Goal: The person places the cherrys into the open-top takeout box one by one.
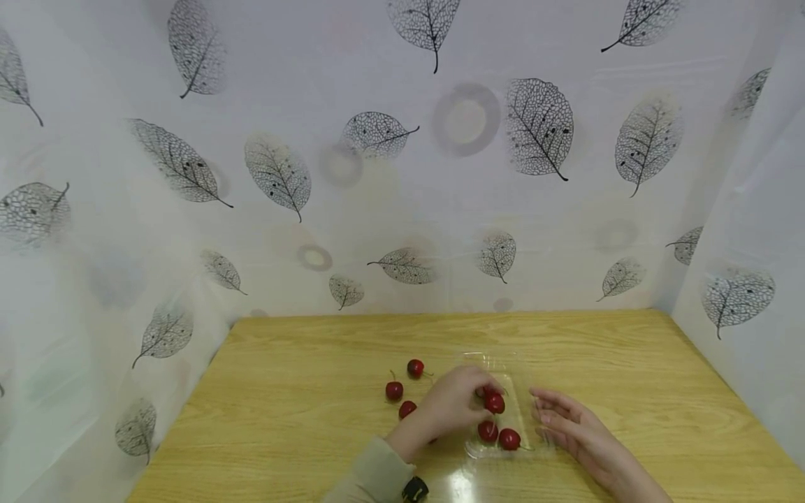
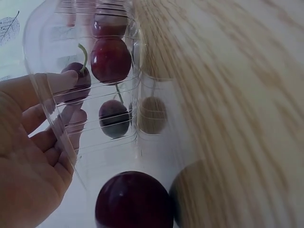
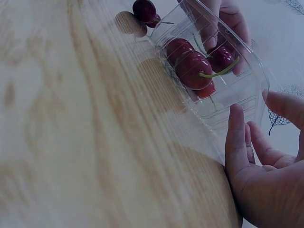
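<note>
A clear plastic container [image 1: 481, 454] sits on the table, with its wall close to both hands. Inside it, my left hand [image 1: 448, 399] pinches a red cherry [image 2: 78, 85] by thumb and fingers; its green stem sticks up. Other cherries lie on the container floor, among them one [image 1: 488, 431] beside another [image 1: 509, 439] near the front. My right hand [image 1: 581, 434] is at the container's right side, fingers extended and fingertips right at the wall. In the right wrist view, a cherry [image 3: 194, 70] with a long stem shows through the plastic.
Left of the container, several loose cherries lie on the wooden table [image 1: 302, 377], including one at the back [image 1: 415, 368] and one farther left [image 1: 394, 390]. A pale, leaf-patterned sheet [image 1: 402, 209] rises behind the table and along its sides.
</note>
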`<act>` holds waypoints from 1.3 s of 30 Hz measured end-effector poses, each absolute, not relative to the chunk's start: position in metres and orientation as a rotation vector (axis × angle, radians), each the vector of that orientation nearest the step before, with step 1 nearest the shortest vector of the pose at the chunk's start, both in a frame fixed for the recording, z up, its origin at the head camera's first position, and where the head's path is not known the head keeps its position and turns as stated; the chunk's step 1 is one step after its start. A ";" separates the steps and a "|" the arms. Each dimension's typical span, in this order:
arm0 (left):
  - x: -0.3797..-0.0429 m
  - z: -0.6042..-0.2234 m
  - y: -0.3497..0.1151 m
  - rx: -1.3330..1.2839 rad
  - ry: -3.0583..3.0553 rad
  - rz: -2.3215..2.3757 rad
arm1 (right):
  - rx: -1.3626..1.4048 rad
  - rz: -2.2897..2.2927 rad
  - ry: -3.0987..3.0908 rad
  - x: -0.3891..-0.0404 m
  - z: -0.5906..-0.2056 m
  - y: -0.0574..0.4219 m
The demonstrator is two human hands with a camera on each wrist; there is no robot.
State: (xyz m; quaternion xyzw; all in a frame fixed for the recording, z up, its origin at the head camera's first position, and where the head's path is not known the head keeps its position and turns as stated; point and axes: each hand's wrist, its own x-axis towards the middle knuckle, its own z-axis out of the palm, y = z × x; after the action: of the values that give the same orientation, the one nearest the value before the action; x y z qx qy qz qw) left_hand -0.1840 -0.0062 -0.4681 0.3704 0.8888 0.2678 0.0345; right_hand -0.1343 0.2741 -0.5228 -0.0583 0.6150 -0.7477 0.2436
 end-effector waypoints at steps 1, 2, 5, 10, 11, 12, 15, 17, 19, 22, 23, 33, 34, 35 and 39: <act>-0.184 -0.468 -0.006 1.148 2.734 0.808 | -0.161 -2.044 1.680 -0.134 -0.523 0.274; -0.184 -0.468 -0.006 1.163 2.740 0.787 | -0.161 -2.043 1.683 -0.134 -0.523 0.274; -0.183 -0.468 -0.005 1.195 2.751 0.727 | -0.155 -2.037 1.698 -0.134 -0.523 0.274; -0.182 -0.471 -0.004 1.225 2.743 0.678 | -0.147 -2.032 1.708 -0.133 -0.522 0.273; -0.181 -0.472 -0.004 1.230 2.738 0.678 | -0.153 -2.035 1.704 -0.133 -0.523 0.273; -0.181 -0.472 -0.004 1.236 2.734 0.681 | -0.162 -2.039 1.699 -0.132 -0.523 0.273; -0.181 -0.474 -0.004 1.238 2.714 0.717 | -0.192 -2.050 1.686 -0.132 -0.524 0.273; -0.181 -0.475 -0.004 1.222 2.697 0.763 | -0.201 -2.055 1.683 -0.132 -0.525 0.273; -0.181 -0.475 -0.004 1.203 2.681 0.809 | -0.199 -2.056 1.688 -0.131 -0.525 0.273; -0.182 -0.475 -0.005 1.187 2.664 0.859 | -0.187 -2.052 1.707 -0.130 -0.526 0.272; -0.182 -0.475 -0.006 1.187 2.663 0.867 | -0.182 -2.048 1.716 -0.130 -0.526 0.272; -0.182 -0.472 -0.008 1.233 2.660 0.895 | -0.145 -2.011 1.764 -0.129 -0.525 0.270; -0.182 -0.472 -0.008 1.235 2.659 0.897 | -0.139 -2.007 1.765 -0.129 -0.525 0.270; -0.182 -0.473 -0.007 1.240 2.657 0.899 | -0.133 -2.002 1.767 -0.129 -0.524 0.270; -0.183 -0.475 -0.007 1.266 2.664 0.896 | -0.114 -1.977 1.776 -0.129 -0.521 0.269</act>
State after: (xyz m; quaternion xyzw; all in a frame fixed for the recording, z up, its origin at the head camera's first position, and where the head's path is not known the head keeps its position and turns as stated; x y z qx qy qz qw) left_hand -0.1832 -0.0075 -0.4748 0.4104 0.8639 0.2905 0.0295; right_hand -0.1286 0.2685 -0.5211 -0.0415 0.6485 -0.7217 0.2385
